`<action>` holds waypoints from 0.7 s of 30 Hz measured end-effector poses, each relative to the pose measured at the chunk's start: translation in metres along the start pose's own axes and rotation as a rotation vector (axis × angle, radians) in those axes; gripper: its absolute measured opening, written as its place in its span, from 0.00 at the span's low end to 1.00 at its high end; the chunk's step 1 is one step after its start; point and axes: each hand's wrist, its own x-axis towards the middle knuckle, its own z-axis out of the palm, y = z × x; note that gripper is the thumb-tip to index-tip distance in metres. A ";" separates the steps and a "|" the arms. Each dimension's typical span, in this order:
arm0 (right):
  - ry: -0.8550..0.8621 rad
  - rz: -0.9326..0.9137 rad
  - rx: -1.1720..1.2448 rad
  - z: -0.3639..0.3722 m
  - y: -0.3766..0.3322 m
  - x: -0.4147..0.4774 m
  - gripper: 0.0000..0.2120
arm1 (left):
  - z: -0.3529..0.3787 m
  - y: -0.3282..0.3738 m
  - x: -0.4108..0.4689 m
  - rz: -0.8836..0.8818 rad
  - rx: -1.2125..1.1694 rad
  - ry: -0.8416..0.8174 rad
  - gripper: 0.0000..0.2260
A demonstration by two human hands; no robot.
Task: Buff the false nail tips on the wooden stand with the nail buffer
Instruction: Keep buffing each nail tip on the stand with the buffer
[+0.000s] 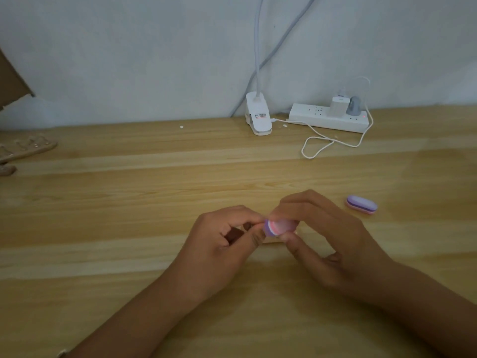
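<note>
R hand (335,241) grips nail buffer (277,227), L hand (222,239) touching.

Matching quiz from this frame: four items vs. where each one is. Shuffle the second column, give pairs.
Things
1. nail buffer
2. second buffer
3. wooden stand
4. power strip

Places
A. far left edge of the table
B. back of the table, plugs in it
C. gripped in the right hand
D. lying loose, right of that hand

Pairs: 1-C, 2-D, 3-A, 4-B
</note>
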 end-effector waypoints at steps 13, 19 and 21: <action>0.079 -0.043 -0.061 0.004 -0.001 -0.001 0.07 | 0.000 0.006 0.000 -0.113 -0.173 -0.054 0.07; 0.104 -0.056 -0.182 0.002 0.004 -0.001 0.07 | 0.001 0.006 -0.001 -0.123 -0.176 -0.055 0.07; 0.116 -0.039 -0.213 0.000 0.004 0.000 0.07 | 0.003 0.008 -0.002 -0.101 -0.195 -0.077 0.09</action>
